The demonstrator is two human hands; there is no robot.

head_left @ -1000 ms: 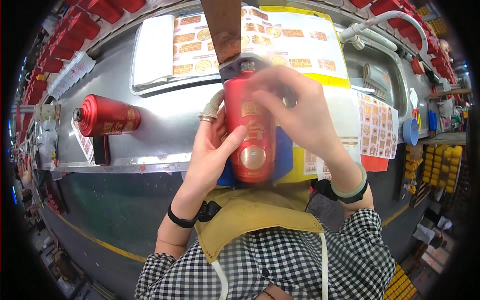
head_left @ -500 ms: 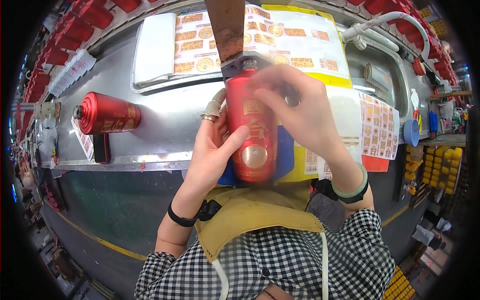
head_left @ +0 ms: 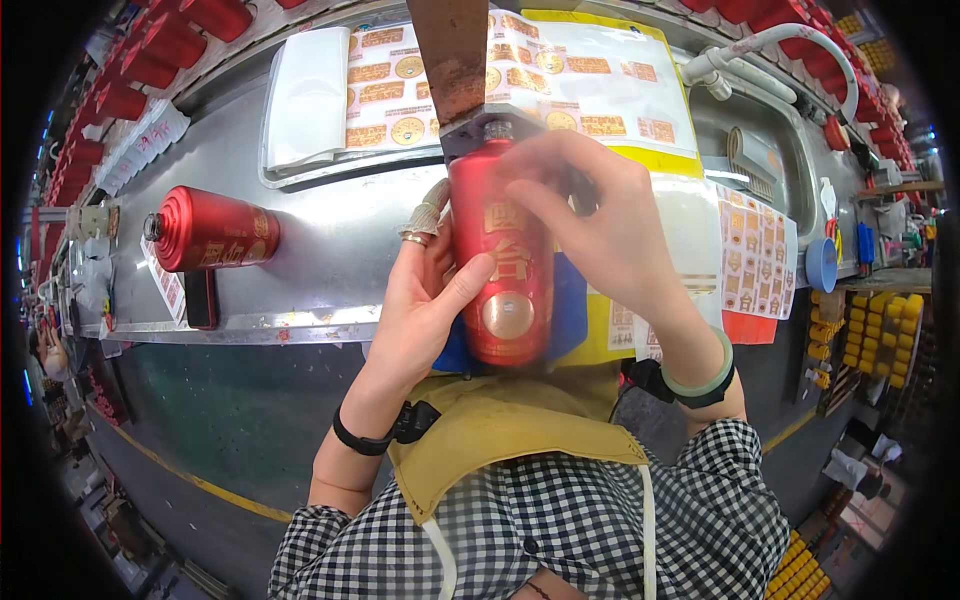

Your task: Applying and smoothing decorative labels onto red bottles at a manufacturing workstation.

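A red bottle (head_left: 503, 310) with gold lettering and a round gold seal lies in front of me, its dark-capped neck pointing away. Around its left side my left hand (head_left: 420, 300) is closed, the thumb resting on its front. One finger of that hand wears a pale wrapped cover and a ring. At the bottle's upper right, my right hand (head_left: 610, 215) is bent with thumb and forefinger close together against the shoulder. Those fingertips are blurred, and anything between them is too small to make out. Under the bottle shows a blue pad (head_left: 571, 310).
A second red bottle (head_left: 225, 232) lies on the metal counter at left, beside a dark phone (head_left: 201, 298). Sheets of gold stickers (head_left: 600, 85) lie on a tray behind. A rusty metal bar (head_left: 452, 60) comes down over the middle. A sink with a tap (head_left: 710, 65) is at right.
My right hand's fingertips have shifted very slightly at the bottle's shoulder. My left hand and the bottle have barely moved.
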